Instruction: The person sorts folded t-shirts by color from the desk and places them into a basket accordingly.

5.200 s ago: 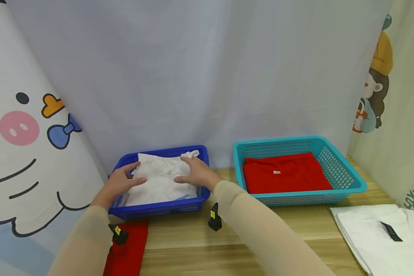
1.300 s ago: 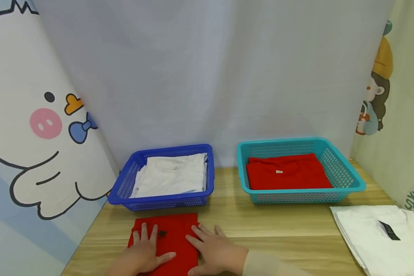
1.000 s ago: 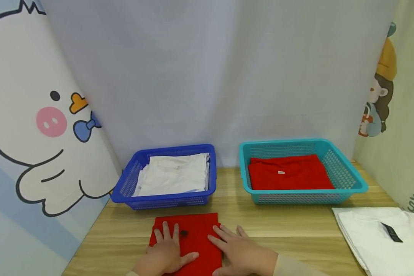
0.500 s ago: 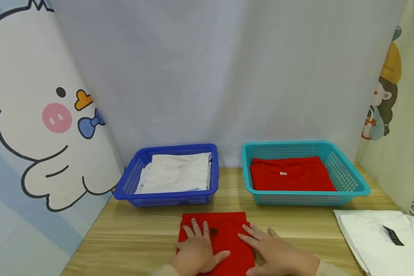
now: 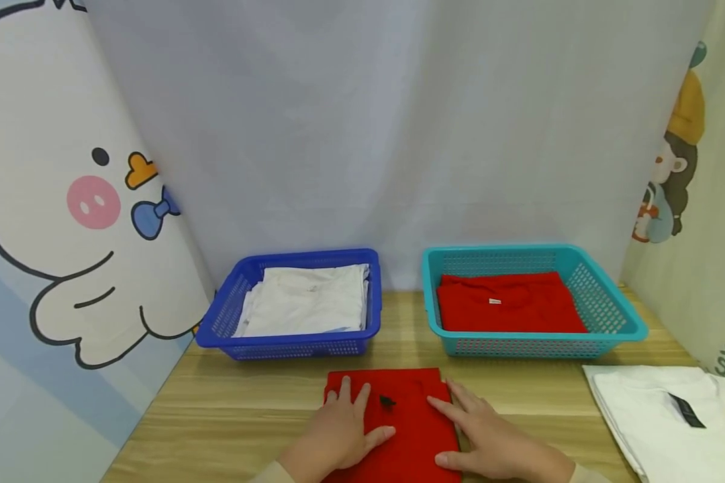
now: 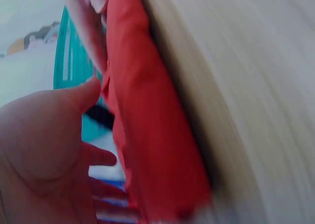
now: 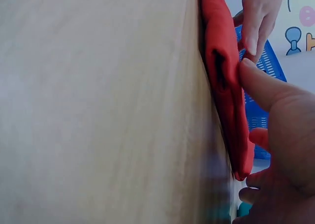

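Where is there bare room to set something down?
Bare tabletop: left of the hands, before the blue basket; between the hands and white garment at right, before the teal basket. Crowded: front centre, where hands touch the red garment.

L hand [image 6: 49, 155] touching red cloth [image 6: 147, 111], teal bskt [image 6: 67, 64] bhnd.

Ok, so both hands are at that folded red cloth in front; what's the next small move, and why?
Probably slide the left hand and right hand under the sides of the folded red cloth, ready to lift it. Both hands lie spread at its sides without gripping, it looks neatly flat, and the turquoise basket behind holds similar red clothing.
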`<state>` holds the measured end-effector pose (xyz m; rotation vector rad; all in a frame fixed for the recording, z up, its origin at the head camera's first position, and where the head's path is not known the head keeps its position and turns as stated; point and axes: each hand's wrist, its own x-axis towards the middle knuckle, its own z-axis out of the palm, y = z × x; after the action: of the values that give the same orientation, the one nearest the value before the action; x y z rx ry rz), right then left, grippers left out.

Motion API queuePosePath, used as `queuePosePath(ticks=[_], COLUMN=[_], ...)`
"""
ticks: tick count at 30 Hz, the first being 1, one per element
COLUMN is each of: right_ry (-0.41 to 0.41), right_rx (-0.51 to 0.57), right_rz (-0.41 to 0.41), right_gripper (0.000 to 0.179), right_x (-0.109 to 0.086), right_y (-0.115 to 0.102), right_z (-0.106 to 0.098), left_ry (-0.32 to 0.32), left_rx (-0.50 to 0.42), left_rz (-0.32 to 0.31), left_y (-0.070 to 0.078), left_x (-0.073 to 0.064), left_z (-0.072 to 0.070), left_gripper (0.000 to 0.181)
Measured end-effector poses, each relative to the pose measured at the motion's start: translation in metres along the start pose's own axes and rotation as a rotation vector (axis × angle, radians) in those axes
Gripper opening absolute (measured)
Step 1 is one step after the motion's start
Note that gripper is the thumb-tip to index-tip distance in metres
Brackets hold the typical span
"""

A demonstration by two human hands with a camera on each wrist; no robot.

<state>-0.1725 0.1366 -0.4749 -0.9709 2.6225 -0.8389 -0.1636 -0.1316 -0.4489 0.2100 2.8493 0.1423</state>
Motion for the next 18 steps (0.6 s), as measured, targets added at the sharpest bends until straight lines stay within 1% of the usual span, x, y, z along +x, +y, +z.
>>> queuePosePath(ticks=[1,4,6,8,10,13,18], right_ry=[0.011,0.027,0.032,0.034,0.034,0.031,0.014], right_rx=[-0.005,-0.031,-0.045,-0.057,-0.065,-0.072,-0.060], right_rz=[0.011,0.051,0.077,0.100,0.112,0.123,0.165], right_gripper=[0.087,0.091,0.094,0.095,0.096,0.097,0.099], right_x=[0.001,0.003,0.006,0.008,0.009,0.012,0.016], right_y=[-0.001,-0.004,-0.006,-0.008,-0.010,-0.011,-0.009], right_z=[0.000,0.001,0.002,0.002,0.003,0.005,0.009], left_ry=[0.015,0.054,0.061,0.052,0.044,0.036,0.023], left_rx=[-0.026,-0.060,-0.072,-0.073,-0.064,-0.046,-0.015], left_rz=[0.027,0.098,0.129,0.147,0.153,0.143,0.126], left_y=[-0.007,-0.028,-0.041,-0.051,-0.060,-0.069,-0.073], left_x=[-0.002,-0.007,-0.010,-0.012,-0.014,-0.015,-0.013], left_z=[-0.001,0.000,0.003,0.006,0.010,0.014,0.019], left_gripper=[0.092,0.092,0.093,0.095,0.097,0.102,0.106])
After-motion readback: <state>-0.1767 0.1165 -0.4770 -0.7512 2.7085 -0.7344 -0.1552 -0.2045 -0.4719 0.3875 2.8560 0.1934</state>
